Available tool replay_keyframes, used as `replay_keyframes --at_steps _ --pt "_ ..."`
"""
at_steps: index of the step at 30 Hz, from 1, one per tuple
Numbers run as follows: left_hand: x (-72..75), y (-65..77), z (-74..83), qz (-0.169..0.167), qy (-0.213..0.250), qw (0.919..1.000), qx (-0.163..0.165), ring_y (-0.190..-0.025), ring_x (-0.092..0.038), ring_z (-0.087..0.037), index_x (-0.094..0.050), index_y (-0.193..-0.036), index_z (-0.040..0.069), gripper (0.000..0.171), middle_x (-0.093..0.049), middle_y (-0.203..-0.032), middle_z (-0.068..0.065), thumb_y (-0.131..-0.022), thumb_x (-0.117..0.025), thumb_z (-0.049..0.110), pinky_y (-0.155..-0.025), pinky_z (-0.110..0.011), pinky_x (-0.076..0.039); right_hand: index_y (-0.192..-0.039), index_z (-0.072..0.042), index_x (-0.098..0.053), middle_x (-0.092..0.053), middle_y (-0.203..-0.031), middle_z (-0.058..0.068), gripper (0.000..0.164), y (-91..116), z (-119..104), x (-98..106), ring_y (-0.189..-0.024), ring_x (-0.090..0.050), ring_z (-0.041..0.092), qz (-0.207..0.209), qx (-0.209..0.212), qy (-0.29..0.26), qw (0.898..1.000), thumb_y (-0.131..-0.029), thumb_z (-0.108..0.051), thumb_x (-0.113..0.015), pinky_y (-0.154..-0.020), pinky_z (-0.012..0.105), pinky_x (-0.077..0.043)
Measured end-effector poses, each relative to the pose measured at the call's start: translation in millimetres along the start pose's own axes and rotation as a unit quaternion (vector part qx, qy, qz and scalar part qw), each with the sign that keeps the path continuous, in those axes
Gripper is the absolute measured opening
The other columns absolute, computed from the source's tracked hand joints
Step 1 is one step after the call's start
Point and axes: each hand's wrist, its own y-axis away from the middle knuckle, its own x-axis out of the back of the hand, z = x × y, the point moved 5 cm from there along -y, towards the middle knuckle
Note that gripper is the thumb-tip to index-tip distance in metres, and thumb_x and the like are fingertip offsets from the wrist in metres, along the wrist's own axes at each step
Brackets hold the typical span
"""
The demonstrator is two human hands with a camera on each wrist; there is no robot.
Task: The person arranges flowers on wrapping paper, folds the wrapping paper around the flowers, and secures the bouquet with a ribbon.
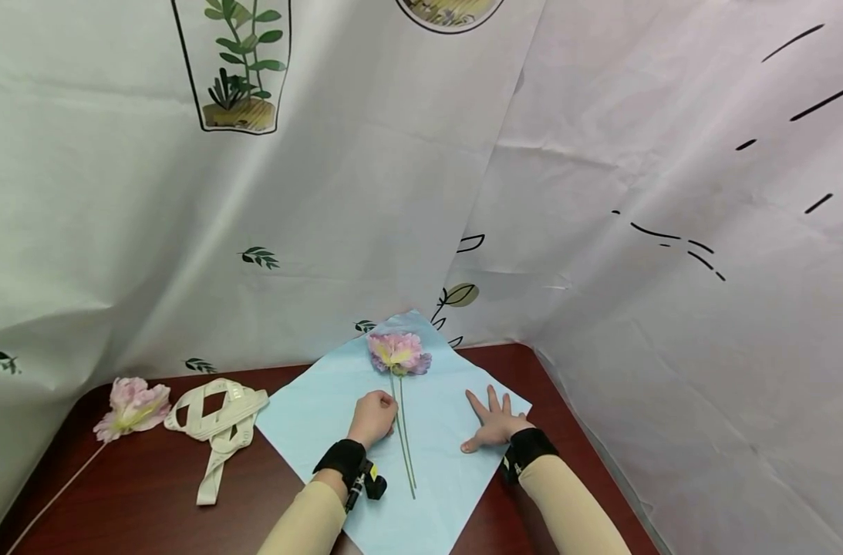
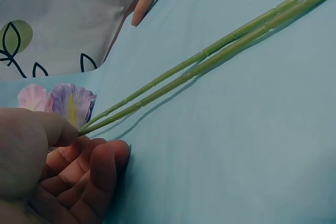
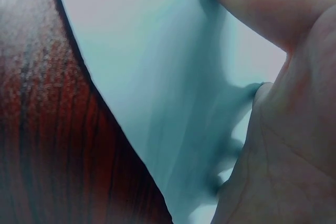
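Note:
Two pink and purple artificial flowers (image 1: 398, 352) lie with overlapping heads on a light blue sheet of wrapping paper (image 1: 310, 408), laid cornerwise. Their green stems (image 1: 407, 443) run side by side toward the front. My left hand (image 1: 374, 420) pinches the stems below the heads between thumb and curled fingers. In the left wrist view the stem ends (image 2: 310, 1) fan slightly apart over the paper. On the right part of the paper my right hand (image 1: 497, 422) rests with its fingers spread, near the sheet's right corner. The right wrist view shows its palm and thumb (image 3: 262, 3) over the paper.
At the left of the dark red wooden table (image 1: 136, 493) lies another pink flower (image 1: 133, 408) with a long stem. Beside it is a loosely piled cream tape measure (image 1: 220, 416). A printed white curtain (image 1: 365, 193) hangs behind the table and along its right side.

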Motion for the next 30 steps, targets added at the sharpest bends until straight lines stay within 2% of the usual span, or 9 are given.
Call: replay_keyframes --at_steps 9,19,26,30 --pt "-1.9 0.4 -6.7 0.01 0.017 0.9998 0.009 -0.053 -0.063 -0.016 -0.073 -0.115 -0.004 0.021 -0.068 -0.073 -0.004 -0.111 -0.064 0.014 -0.058 -0.033 -0.053 -0.179 -0.024 -0.022 0.001 -0.183 0.028 0.126 2.8 1.7 -2.8 -0.164 0.006 0.063 0.011 0.005 -0.007 1.0 -0.08 -0.064 -0.09 -0.118 0.092 -0.004" --pt "2.8 6.3 -4.1 0.013 0.019 0.9997 0.003 -0.053 -0.063 -0.017 -0.073 -0.117 -0.003 0.022 -0.068 -0.07 -0.005 -0.113 -0.063 0.016 -0.064 -0.035 -0.054 -0.179 -0.024 -0.02 0.003 -0.184 0.028 0.127 0.9 3.7 -2.8 -0.164 0.007 0.062 0.008 0.005 -0.003 1.0 -0.081 -0.066 -0.089 -0.118 0.092 -0.004" --pt "9.0 8.3 -5.1 0.025 0.027 0.9993 0.01 -0.051 -0.062 -0.016 -0.073 -0.116 -0.004 0.023 -0.067 -0.071 -0.005 -0.111 -0.065 0.017 -0.06 -0.034 -0.053 -0.179 -0.024 -0.021 0.003 -0.183 0.028 0.127 1.3 2.7 0.1 -0.164 0.007 0.063 0.01 0.011 -0.001 1.0 -0.081 -0.067 -0.088 -0.117 0.092 -0.003" --pt "10.2 7.4 -7.4 0.019 0.027 0.9993 0.015 -0.051 -0.062 -0.015 -0.073 -0.118 -0.004 0.025 -0.067 -0.071 -0.004 -0.112 -0.064 0.019 -0.058 -0.032 -0.052 -0.179 -0.023 -0.021 0.001 -0.183 0.029 0.127 0.3 2.0 0.1 -0.164 0.006 0.063 0.005 0.009 0.001 1.0 -0.08 -0.067 -0.088 -0.117 0.092 -0.004"
